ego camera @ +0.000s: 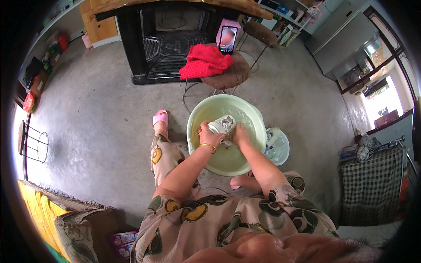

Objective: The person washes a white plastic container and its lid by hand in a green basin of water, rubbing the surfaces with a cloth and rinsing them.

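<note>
A pale green plastic basin point(227, 168) of water stands on the floor before me. My left hand point(211, 135), with a gold-coloured bangle at the wrist, grips a white cylindrical container point(224, 123) with a printed pattern. The container lies tilted over the water, its patterned end pointing up and right. Just right of it, my right hand point(241, 135) reaches down into the basin. Its fingers are partly hidden, so whether they hold anything is unclear. Something small and patterned shows below the container, between my hands, too indistinct to name.
A smaller pale basin point(283, 154) with clear plastic items sits against the large one's right side. Beyond is a brown cushioned stool point(235, 77) bearing a red knitted item point(205, 62) and a propped-up phone point(227, 39). A black stove point(131, 49) stands behind.
</note>
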Tool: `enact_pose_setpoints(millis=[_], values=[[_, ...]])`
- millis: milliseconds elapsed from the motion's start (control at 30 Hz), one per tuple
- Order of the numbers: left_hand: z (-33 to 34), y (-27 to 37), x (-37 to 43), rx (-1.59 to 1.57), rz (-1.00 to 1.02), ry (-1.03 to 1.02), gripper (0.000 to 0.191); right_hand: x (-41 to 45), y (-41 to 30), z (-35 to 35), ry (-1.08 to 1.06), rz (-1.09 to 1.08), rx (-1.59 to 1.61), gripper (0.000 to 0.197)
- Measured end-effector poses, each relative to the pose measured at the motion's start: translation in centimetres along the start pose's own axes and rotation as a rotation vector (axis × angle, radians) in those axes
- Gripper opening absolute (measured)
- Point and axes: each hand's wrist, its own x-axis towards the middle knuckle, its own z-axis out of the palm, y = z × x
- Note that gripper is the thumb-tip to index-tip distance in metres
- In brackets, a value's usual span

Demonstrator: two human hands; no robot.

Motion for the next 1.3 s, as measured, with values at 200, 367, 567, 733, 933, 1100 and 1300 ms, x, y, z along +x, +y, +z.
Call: enact_pose_setpoints(millis=[200,367,567,733,933,1100,1300], values=[[-0.2,0.0,-0.7,0.004,-0.023,-0.078,0.091,-1.2,1.4,-1.0,0.174,0.171,0.734,0.035],[0.1,-1.1,-0.8,0.076,0.053,-0.073,0.091,-5.4,-3.2,-4.0,0.413,-0.151,0.605,0.033],[0.4,-1.2,-0.4,0.038,-0.02,-0.122,0.091,-4.6,-5.1,-4.6,0.55,-0.528,0.338,0.031],[-0.3,-1.5,-0.1,-0.124,-0.108,-0.223,0.088,-2.1,-5.3,-2.9,0.295,-0.577,0.511,0.024],[-0.4,-1.6,0.0,-0.095,-0.104,-0.217,0.088,2.4,-3.0,-0.7,0.294,-0.519,0.407,0.02],[-0.3,-1.5,-0.4,-0.039,-0.024,-0.16,0.087,4.2,-1.3,-0.1,0.294,-0.255,0.648,0.023],[-0.8,-0.9,-0.5,-0.077,-0.024,-0.208,0.087,5.3,1.0,2.0,0.233,-0.002,0.602,0.029]])
